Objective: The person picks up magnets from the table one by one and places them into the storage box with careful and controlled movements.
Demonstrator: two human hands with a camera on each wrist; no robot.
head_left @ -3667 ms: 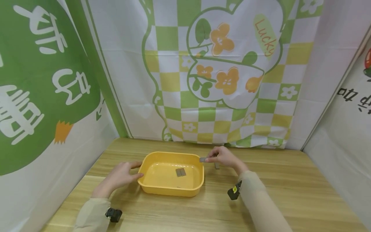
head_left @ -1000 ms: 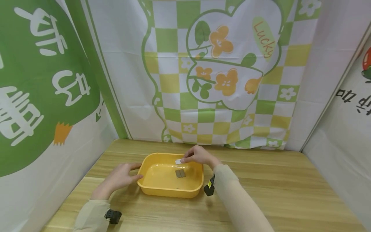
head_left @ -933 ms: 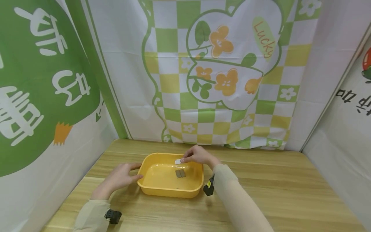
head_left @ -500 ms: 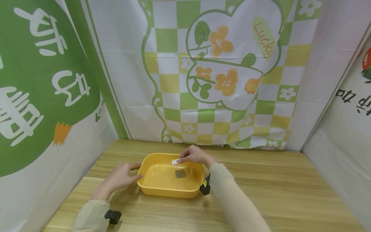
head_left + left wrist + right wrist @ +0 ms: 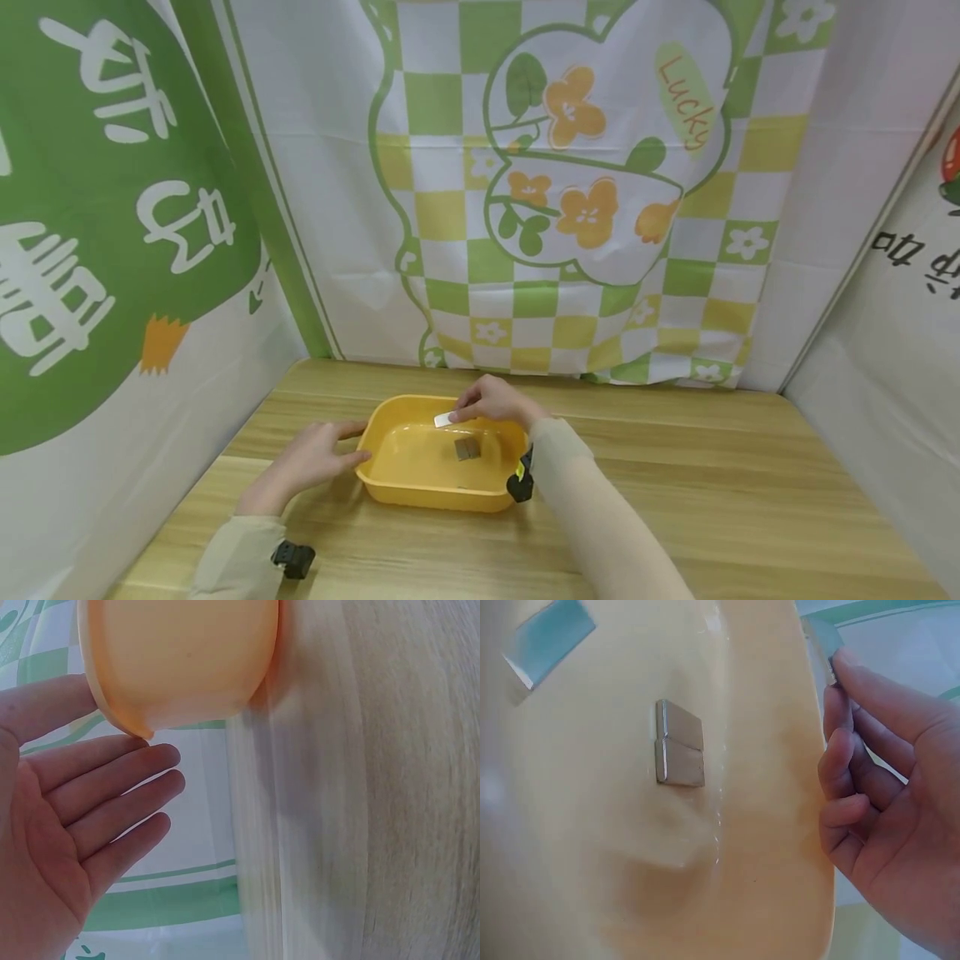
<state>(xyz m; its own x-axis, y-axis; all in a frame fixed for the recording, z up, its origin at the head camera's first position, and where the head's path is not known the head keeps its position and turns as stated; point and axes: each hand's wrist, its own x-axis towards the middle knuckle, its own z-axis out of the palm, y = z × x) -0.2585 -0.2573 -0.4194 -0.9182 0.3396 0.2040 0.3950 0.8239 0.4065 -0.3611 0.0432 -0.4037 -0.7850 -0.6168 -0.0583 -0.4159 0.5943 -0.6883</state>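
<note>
A small flat silvery metal block (image 5: 443, 419) is pinched between thumb and fingers of my right hand (image 5: 493, 400), above the back part of a yellow plastic basin (image 5: 442, 497). On the basin floor lie two similar metal blocks (image 5: 680, 746), edge to edge. Another metal block (image 5: 551, 643) shows apart from them in the right wrist view; the near wall mostly hides it in the head view. My left hand (image 5: 315, 458) touches the basin's left end, its fingers extended in the left wrist view, with thumb and forefinger at the rim.
The basin stands on a wood-grain table (image 5: 675, 483). A green-and-white checked cloth (image 5: 585, 300) hangs behind the table's back edge, and printed cloths flank both sides. My right forearm (image 5: 600, 517) crosses the table to the basin's right.
My right hand has carried its metal block leftward from the basin's right rim to over its inside. A grey block seen earlier on the table is not visible now. My left hand stays put.
</note>
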